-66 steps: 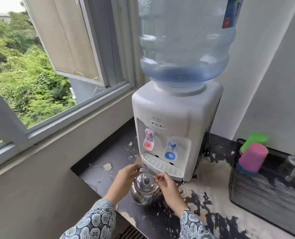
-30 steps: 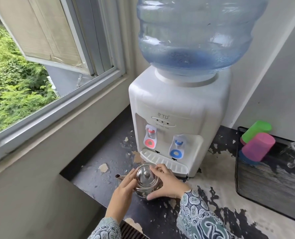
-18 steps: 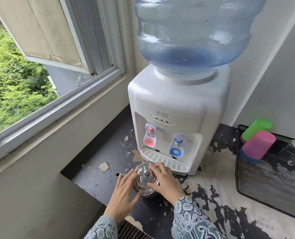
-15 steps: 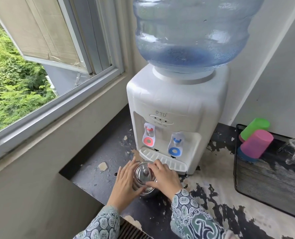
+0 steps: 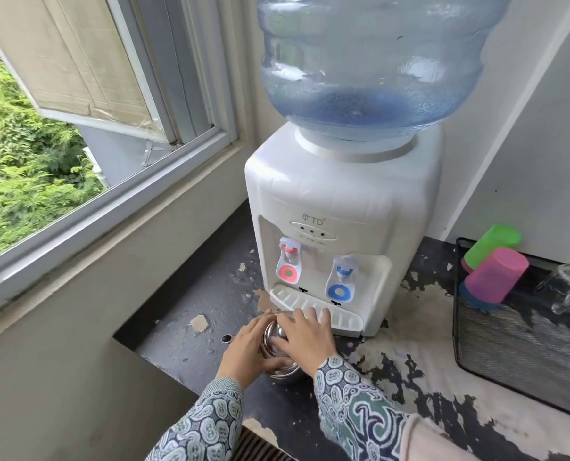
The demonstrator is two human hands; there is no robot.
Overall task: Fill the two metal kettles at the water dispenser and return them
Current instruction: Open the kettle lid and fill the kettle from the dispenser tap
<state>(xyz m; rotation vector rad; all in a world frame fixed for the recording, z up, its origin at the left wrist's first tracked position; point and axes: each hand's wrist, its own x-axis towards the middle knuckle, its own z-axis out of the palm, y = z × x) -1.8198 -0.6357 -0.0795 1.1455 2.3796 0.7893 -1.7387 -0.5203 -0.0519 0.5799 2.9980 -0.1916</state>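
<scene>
A small shiny metal kettle (image 5: 273, 341) stands on the worn black counter (image 5: 190, 341), just in front of the drip tray of the white water dispenser (image 5: 336, 201). Its spout tip (image 5: 226, 338) pokes out to the left. My left hand (image 5: 247, 347) wraps the kettle's left side and front. My right hand (image 5: 305, 337) lies over its lid and right side, hiding most of it. The dispenser has a red tap (image 5: 288, 266) and a blue tap (image 5: 341, 281) under a big water bottle (image 5: 366, 61). Only one kettle is in view.
A black mesh tray (image 5: 510, 344) at the right holds a pink cup (image 5: 496, 274), a green cup (image 5: 491, 242) and a glass mug (image 5: 569, 287). An open window (image 5: 87, 134) and its sill run along the left. The counter's paint is peeling.
Both hands have closed in tighter over the kettle, the right hand now covering its lid. The kettle stays in front of the drip tray. My view has shifted slightly.
</scene>
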